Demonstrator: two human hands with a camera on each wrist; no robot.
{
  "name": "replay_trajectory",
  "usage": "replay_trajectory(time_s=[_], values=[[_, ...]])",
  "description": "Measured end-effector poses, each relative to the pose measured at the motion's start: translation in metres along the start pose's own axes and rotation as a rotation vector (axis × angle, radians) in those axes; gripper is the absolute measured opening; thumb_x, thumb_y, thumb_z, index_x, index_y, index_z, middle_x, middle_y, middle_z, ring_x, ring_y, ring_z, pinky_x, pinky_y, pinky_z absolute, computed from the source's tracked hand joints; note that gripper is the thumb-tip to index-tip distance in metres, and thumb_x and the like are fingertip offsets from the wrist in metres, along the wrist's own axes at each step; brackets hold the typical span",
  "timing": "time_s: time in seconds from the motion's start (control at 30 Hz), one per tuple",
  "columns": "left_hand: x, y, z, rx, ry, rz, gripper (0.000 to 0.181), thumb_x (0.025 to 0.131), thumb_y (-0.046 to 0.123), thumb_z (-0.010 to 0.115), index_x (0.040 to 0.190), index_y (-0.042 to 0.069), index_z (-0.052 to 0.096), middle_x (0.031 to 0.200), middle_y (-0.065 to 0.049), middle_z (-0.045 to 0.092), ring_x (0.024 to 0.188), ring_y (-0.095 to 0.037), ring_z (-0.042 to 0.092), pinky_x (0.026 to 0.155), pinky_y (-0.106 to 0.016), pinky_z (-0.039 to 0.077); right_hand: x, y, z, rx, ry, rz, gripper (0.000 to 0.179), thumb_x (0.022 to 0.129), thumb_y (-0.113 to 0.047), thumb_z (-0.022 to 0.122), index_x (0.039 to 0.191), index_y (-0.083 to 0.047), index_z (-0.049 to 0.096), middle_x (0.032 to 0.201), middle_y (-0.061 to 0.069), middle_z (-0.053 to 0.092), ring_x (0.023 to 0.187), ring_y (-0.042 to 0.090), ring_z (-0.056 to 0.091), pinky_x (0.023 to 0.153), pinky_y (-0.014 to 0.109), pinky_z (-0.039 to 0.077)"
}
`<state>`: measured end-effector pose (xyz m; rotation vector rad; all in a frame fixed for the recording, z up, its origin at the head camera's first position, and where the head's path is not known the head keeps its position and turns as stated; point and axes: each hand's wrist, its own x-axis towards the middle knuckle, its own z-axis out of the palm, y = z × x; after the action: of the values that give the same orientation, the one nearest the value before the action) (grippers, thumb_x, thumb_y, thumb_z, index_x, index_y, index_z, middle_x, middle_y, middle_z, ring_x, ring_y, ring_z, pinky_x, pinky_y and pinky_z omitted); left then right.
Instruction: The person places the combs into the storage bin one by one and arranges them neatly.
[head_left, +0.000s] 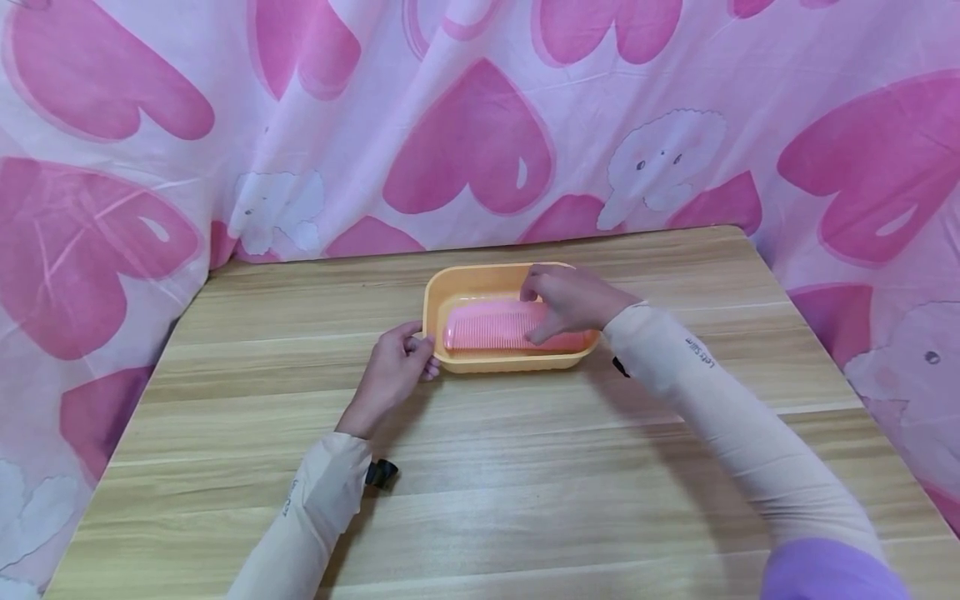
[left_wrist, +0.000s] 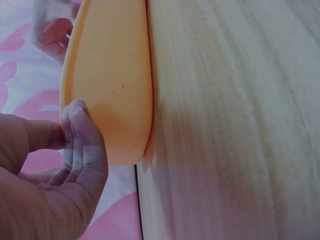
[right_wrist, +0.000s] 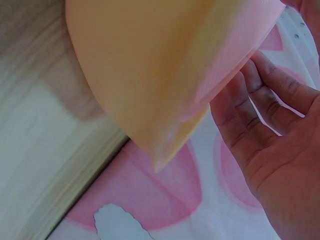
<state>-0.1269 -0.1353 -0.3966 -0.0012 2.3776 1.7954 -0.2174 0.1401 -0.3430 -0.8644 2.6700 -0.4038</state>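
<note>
A pink wide comb (head_left: pixel 487 325) with a long row of fine teeth lies in an orange-yellow plastic container (head_left: pixel 510 363). My left hand (head_left: pixel 393 367) pinches the container's left end, thumb at the rim and fingers against the outer wall, as the left wrist view also shows. Over the container's right half, my right hand (head_left: pixel 573 302) spans the comb with thumb on the near side and fingers on the far side. In the right wrist view the fingertips (right_wrist: pixel 245 75) meet the comb's edge (right_wrist: pixel 235 55). Its right part is hidden beneath the hand.
The container stands on a wood-grain table (head_left: pixel 480 500), toward its far edge. Behind and at both sides hangs a pink curtain (head_left: pixel 465 142) with hearts and white cartoon figures. A small black piece (head_left: pixel 382 474) shows at the left wrist.
</note>
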Motion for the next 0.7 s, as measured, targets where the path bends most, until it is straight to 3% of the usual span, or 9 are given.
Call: replay_trajectory(time_s=[0.1,0.23,0.37,0.53,0.7], values=[[-0.001,0.001,0.000,0.007,0.000,-0.008,0.041,0.105,0.005,0.052,0.142,-0.011,0.047,0.085,-0.016,0.066,0.066,-0.015,0.065,0.064,-0.026,0.062,0.002,0.000,0.006,0.000,-0.009,-0.003,0.056,0.074,-0.037,0.091,0.115,-0.008,0.069,0.113,0.002,0.062,0.102,0.022,0.058,0.093,0.037,0.054],[-0.001,0.001,0.001,0.012,-0.003,-0.020,0.042,0.105,0.007,0.052,0.143,-0.010,0.046,0.085,-0.015,0.066,0.067,-0.015,0.065,0.064,-0.026,0.062,0.002,0.003,0.014,-0.025,0.015,-0.064,0.055,0.073,-0.037,0.091,0.112,-0.004,0.070,0.112,0.004,0.062,0.102,0.023,0.059,0.093,0.036,0.054],[-0.003,0.003,0.000,0.044,0.004,-0.017,0.044,0.106,0.013,0.054,0.144,-0.009,0.047,0.087,-0.017,0.067,0.070,-0.017,0.067,0.066,-0.028,0.062,0.001,0.005,0.016,-0.026,0.023,-0.075,0.056,0.075,-0.040,0.089,0.113,-0.003,0.070,0.113,0.005,0.061,0.102,0.023,0.059,0.093,0.036,0.054],[-0.015,0.007,-0.008,0.271,0.082,0.038,0.048,0.106,0.026,0.054,0.143,-0.005,0.050,0.090,-0.012,0.070,0.075,-0.018,0.067,0.071,-0.033,0.060,-0.012,0.007,0.010,0.028,0.037,-0.059,0.055,0.083,-0.035,0.085,0.121,-0.001,0.067,0.123,0.009,0.059,0.111,0.027,0.057,0.098,0.042,0.053],[-0.036,0.011,-0.019,0.528,0.180,0.161,0.048,0.106,0.024,0.053,0.143,-0.006,0.050,0.106,-0.012,0.070,0.095,-0.026,0.067,0.086,-0.044,0.057,-0.042,0.012,-0.002,0.031,0.150,-0.042,0.053,0.090,-0.032,0.077,0.128,0.002,0.063,0.132,0.015,0.057,0.121,0.033,0.056,0.103,0.050,0.049]])
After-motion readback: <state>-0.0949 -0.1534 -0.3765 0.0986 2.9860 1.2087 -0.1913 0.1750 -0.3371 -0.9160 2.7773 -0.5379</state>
